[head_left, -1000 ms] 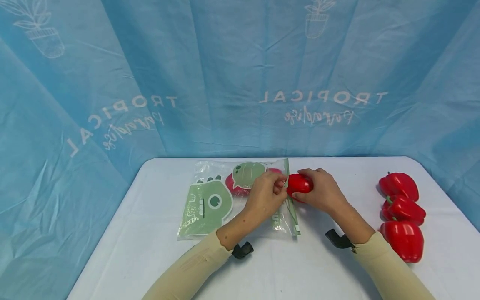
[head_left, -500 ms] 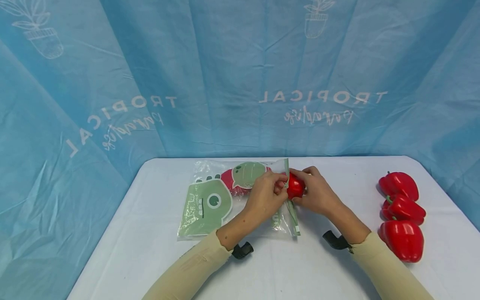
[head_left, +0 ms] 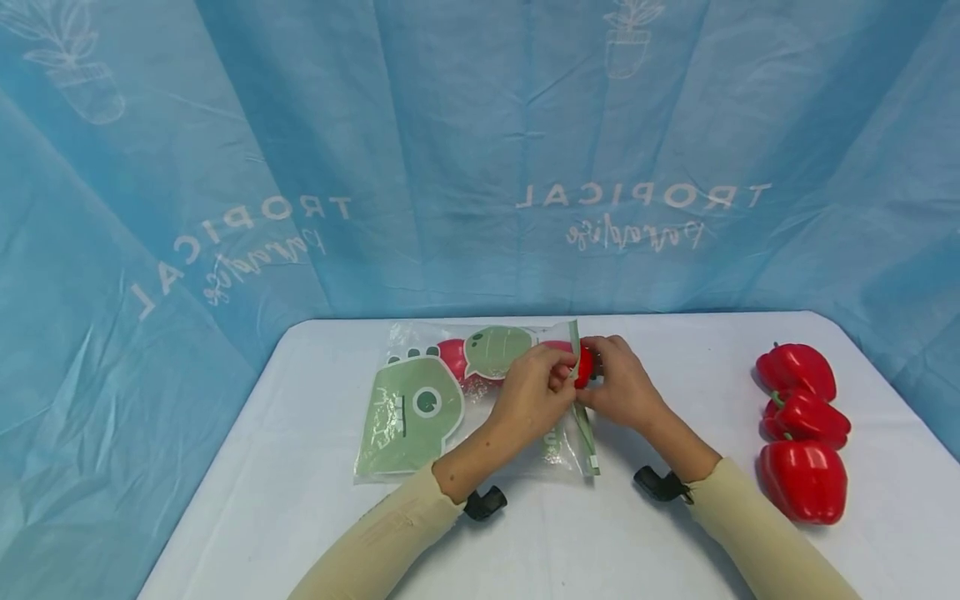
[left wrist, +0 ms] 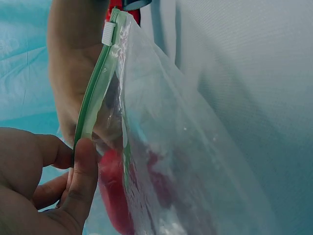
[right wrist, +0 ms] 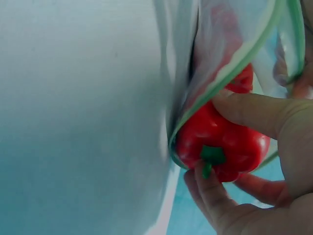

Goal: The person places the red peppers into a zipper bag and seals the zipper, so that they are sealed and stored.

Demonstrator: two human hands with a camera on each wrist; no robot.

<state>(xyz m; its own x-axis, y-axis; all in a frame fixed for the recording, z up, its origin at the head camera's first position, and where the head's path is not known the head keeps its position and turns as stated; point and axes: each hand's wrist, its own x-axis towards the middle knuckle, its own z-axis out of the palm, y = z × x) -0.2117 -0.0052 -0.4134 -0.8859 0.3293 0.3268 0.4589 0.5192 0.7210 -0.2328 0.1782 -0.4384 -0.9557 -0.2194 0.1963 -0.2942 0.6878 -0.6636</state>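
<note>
A clear zip bag with green dinosaur prints lies flat, its green-edged mouth facing right. My left hand pinches the upper lip of that mouth between thumb and fingers, lifting it apart. At the opening, my right hand holds a red bell pepper, thumb above and fingers below near its green stem. Most of this pepper sits within the mouth, stem end outward. Further inside, another red pepper shows, and red shows through the plastic in the head view. A white slider sits on the green zip.
Three red bell peppers stand in a column at the table's right side. The white-covered table ends at a blue printed curtain behind and at the sides. Black wrist cameras hang under both wrists.
My right hand has moved left, pushing the bell pepper into the bag's mouth. The red shape inside the bag has shifted left. My left hand keeps its pinch on the lip.
</note>
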